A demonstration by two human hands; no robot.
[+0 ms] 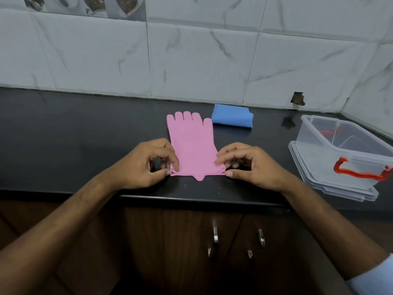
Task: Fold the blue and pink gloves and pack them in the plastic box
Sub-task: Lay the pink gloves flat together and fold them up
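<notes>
A pink glove (192, 143) lies flat on the black counter, its fingers pointing to the wall and its cuff toward me. My left hand (146, 165) pinches the cuff's left corner between thumb and fingers. My right hand (248, 165) pinches the cuff's right corner the same way. A blue glove (231, 118), folded into a small rectangle, lies behind the pink one near the wall. The clear plastic box (314, 160) with a red handle stands open at the right, on top of its lid.
The black counter (74, 135) runs along a tiled wall, with its front edge just below my hands. Brown cabinet doors with metal handles (215, 235) sit under it. A chipped hole (297, 99) shows in the wall tile behind the box.
</notes>
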